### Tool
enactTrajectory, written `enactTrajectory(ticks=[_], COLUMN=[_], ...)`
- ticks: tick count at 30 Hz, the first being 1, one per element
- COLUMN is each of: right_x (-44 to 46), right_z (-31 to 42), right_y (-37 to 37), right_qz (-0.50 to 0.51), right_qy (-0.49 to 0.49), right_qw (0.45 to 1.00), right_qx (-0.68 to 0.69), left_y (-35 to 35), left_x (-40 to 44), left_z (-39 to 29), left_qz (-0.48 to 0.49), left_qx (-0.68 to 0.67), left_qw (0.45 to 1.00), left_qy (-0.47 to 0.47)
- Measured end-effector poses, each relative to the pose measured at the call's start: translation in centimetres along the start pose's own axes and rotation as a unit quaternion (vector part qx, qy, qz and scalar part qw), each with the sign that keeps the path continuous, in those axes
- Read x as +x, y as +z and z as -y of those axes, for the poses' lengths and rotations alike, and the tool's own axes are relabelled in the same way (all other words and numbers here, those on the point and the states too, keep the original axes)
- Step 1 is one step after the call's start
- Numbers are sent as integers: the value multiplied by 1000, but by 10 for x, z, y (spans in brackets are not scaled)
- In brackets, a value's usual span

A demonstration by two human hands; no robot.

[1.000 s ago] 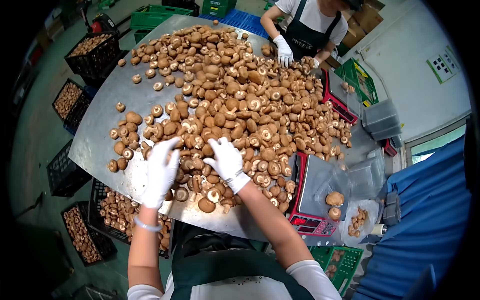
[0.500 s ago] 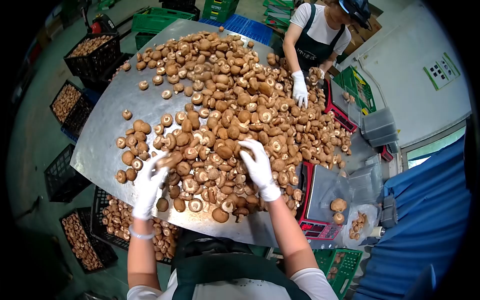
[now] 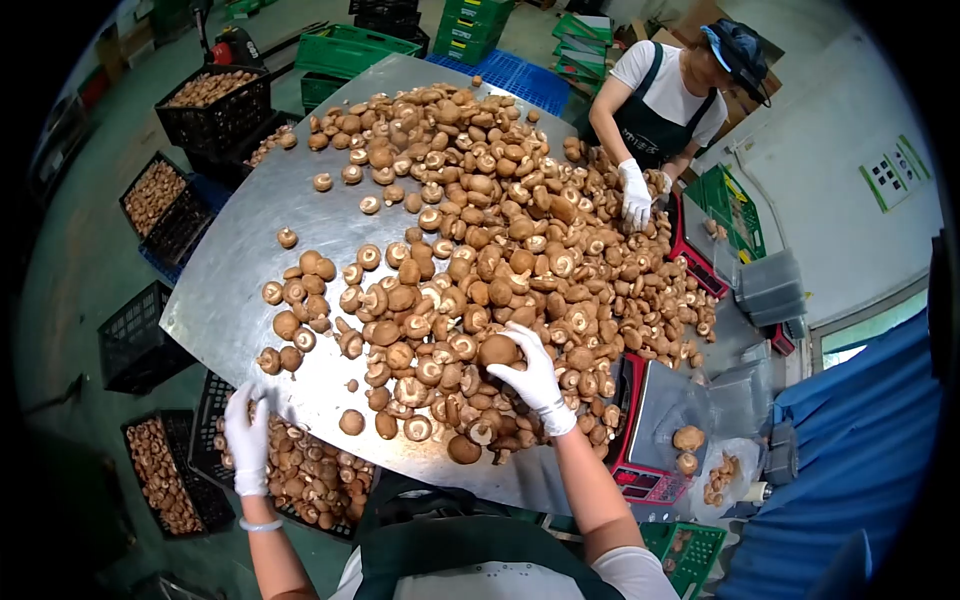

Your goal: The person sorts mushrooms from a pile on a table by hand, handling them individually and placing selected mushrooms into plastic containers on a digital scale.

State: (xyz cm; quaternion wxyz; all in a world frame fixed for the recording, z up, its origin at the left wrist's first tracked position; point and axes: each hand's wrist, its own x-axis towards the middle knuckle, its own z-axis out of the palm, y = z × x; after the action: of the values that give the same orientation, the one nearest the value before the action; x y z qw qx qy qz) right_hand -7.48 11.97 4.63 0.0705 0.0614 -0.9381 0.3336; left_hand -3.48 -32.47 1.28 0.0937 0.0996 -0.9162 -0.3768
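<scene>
My right hand [image 3: 537, 378], in a white glove, grips a large brown shiitake mushroom [image 3: 498, 350] between thumb and fingers, just above the front of the pile. The pile of shiitake mushrooms [image 3: 480, 270] covers much of the metal table, some caps up and some stems up. My left hand [image 3: 247, 437], also gloved, is past the table's left front edge, over a black crate [image 3: 208, 425] filled with mushrooms. Its fingers are curved and apart, and no mushroom shows in them. A small cluster of mushrooms [image 3: 300, 290] lies apart on the table's left side.
A red scale [image 3: 650, 485] with two mushrooms on its plate stands at the right, beside a plastic bag [image 3: 725, 478] of mushrooms. Across the table a co-worker's gloved hand [image 3: 635, 195] touches the pile near another red scale [image 3: 695, 250]. Black crates [image 3: 215, 110] line the left floor.
My left hand has moved from the pile, where it held a mushroom, left and down over the crate. My right hand has closed on a large mushroom. The view has shifted slightly.
</scene>
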Motion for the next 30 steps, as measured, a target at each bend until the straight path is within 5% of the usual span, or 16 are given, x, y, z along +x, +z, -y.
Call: enactTrajectory(ticks=[1, 2, 3, 4, 8, 11, 12, 17, 19, 21, 25, 26, 29, 30], right_x=[-5, -10, -14, -20, -31, -40, -47, -58, -64, -69, -95, -98, -138, -153], right_z=[-10, -15, -8, -10, -6, -1, -12, -18, -19, -17, -41, -39, -61, -70], right_y=[5, 9, 10, 14, 21, 18, 18, 12, 7, -9, -36, -56, -113, -131], right_qz=[13, 22, -26, -22, 24, 4, 56, -3, -23, 9, -50, -69, -139, -207], right_qy=[106, 203, 197, 263, 253, 285, 201, 221, 232, 193, 219, 225, 182, 221], right_qw=[969, 878, 829, 704, 596, 575, 551, 569, 563, 576, 599, 567, 655, 646], right_qx=[222, 432, 522, 659, 762, 767, 808, 792, 793, 794, 769, 789, 720, 701], left_y=[16, 30, 50, 71, 132, 161, 164, 158, 146, 148, 182, 190, 212, 222], left_x=[8, 14, 20, 26, 43, 51, 54, 54, 34, 13, -27, -33, -56, -63], left_z=[-27, -52, -63, -73, -117, -119, -117, -127, -165, -198, -228, -240, -274, -286], left_qz=[18, 38, 51, 64, 106, 99, 105, 84, 183, 292, 396, 421, 456, 465], left_qx=[-37, -73, -74, -74, -12, 41, 3, -173, -341, -479, -581, -588, -566, -552], left_qw=[999, 996, 992, 987, 974, 971, 975, 968, 921, 819, 689, 668, 666, 674], left_qy=[22, 45, 84, 124, 199, 212, 194, 162, 36, -118, -177, -175, -168, -159])
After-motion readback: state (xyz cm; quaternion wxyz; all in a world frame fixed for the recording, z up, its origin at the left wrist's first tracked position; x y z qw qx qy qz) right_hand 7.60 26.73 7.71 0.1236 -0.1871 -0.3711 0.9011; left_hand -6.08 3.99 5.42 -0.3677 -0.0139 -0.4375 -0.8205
